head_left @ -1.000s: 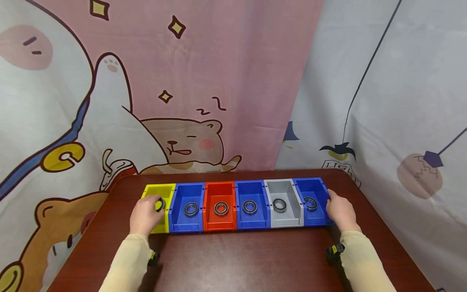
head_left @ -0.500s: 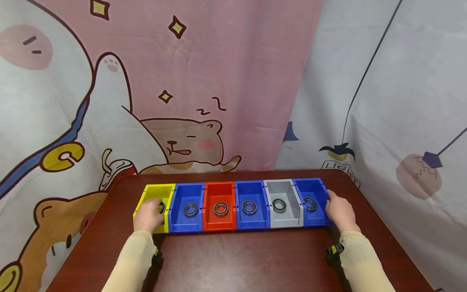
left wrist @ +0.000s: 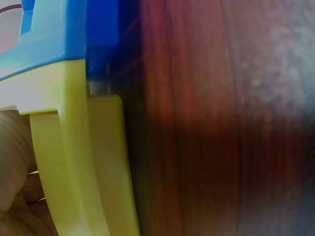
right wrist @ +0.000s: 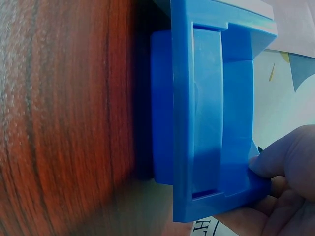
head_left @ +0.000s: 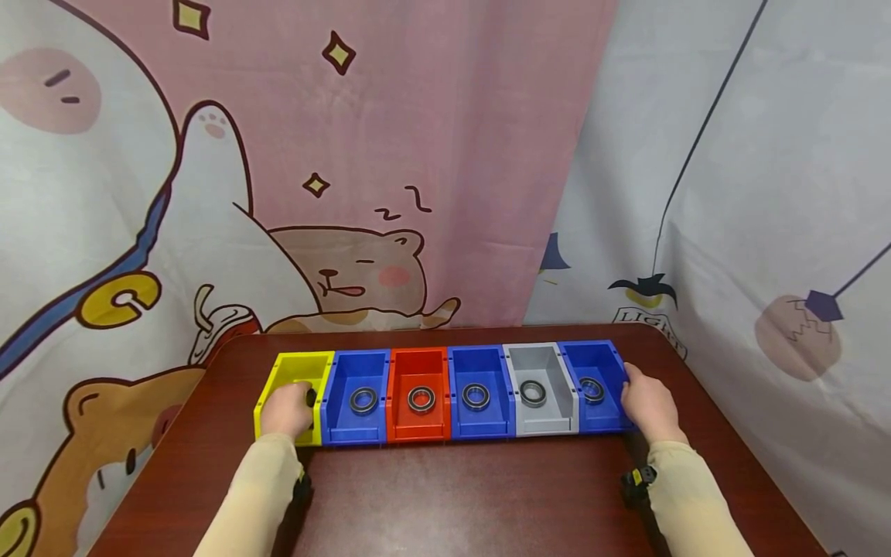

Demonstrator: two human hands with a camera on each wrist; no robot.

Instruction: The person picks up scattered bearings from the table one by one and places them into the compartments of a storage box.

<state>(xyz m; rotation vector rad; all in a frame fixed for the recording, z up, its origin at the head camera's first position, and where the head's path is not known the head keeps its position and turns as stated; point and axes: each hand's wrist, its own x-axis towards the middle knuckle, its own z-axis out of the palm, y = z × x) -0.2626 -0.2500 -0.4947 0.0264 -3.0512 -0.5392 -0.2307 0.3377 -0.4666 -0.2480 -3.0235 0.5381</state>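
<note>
A row of joined plastic bins stands on the table. My left hand point(head_left: 287, 410) reaches into the yellow bin point(head_left: 295, 363) at the left end. Its fingertips pinch a ball bearing point(head_left: 310, 398), mostly hidden by the hand. In the left wrist view, fingers point(left wrist: 12, 157) show behind the yellow wall; the bearing is out of sight there. My right hand point(head_left: 650, 402) grips the outer wall of the blue bin point(head_left: 592, 356) at the right end. In the right wrist view, the thumb point(right wrist: 275, 157) lies inside that wall and fingers lie outside it.
Between the end bins are a blue bin point(head_left: 362, 363), a red bin point(head_left: 420, 360), another blue bin point(head_left: 476, 360) and a grey bin point(head_left: 536, 356). Each has one bearing lying flat, as does the right-end bin. The brown table point(head_left: 459, 495) extends in front; a printed curtain point(head_left: 473, 170) hangs behind.
My left hand has moved down and slightly right, lower into the yellow bin, with the bearing at its fingertips. My right hand keeps its grip on the blue bin.
</note>
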